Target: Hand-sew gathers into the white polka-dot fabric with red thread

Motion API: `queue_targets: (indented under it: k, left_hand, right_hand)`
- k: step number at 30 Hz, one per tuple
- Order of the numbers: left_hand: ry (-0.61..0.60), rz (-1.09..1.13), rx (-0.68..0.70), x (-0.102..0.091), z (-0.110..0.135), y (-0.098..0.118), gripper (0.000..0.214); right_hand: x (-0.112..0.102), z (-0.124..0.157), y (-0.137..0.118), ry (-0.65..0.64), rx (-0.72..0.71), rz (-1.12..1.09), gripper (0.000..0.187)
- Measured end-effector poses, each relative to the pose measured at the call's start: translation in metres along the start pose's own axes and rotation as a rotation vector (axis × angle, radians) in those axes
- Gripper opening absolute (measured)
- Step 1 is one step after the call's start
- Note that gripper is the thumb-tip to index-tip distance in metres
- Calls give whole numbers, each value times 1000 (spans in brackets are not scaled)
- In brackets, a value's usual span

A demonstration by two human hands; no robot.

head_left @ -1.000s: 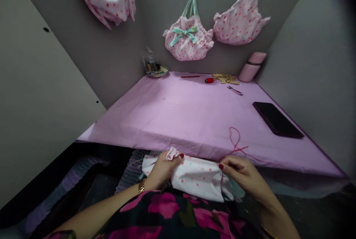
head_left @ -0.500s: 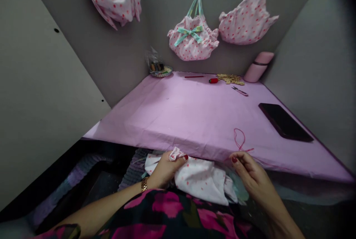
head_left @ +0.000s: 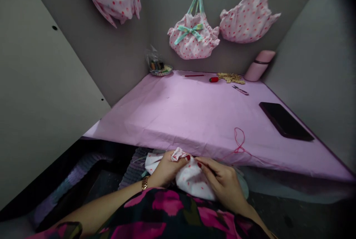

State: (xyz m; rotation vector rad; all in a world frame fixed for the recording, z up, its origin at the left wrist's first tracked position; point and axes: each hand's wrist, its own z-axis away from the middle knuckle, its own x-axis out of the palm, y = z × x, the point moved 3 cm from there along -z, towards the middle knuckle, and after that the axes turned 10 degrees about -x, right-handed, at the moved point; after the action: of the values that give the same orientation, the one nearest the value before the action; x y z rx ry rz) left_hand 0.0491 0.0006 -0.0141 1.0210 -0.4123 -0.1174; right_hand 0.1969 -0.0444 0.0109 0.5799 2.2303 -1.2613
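Note:
In my left hand (head_left: 170, 166), closed with the thumb on top, is a gathered edge of white cloth with red dots (head_left: 191, 181); the cloth hangs over my lap. My right hand (head_left: 221, 179) is pinched at the cloth's upper edge, close beside the left thumb. Whatever its fingertips hold is too small to make out. A loose red thread (head_left: 239, 146) lies looped on the table's front, one end running toward my right hand and the other trailing right along the edge.
A pink-covered table (head_left: 178, 116) bears a phone (head_left: 286, 120), thread snips (head_left: 240, 90), a red spool (head_left: 214, 79), a red pencil (head_left: 193, 75), beige pieces (head_left: 230, 78), a pink bottle (head_left: 260, 66) and a woven dish (head_left: 164, 71). Dotted garments (head_left: 194, 46) hang behind.
My right hand has moved left from beside the cloth to its upper edge, next to my left hand. My left hand keeps its grip on the cloth.

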Motion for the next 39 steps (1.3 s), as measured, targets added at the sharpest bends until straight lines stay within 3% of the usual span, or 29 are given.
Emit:
queue_targets:
  k: [10, 32, 39]
  left_hand:
    - [-6, -10, 4, -2, 0, -1, 19]
    - [-17, -49, -3, -5, -2, -5, 20]
    - [-14, -2, -5, -3, -1, -5, 20]
  right_hand:
    - [0, 4, 2, 47, -33, 46, 23]
    - [5, 2, -1, -67, 36, 50, 26]
    - [4, 2, -1, -36, 6, 45, 26]
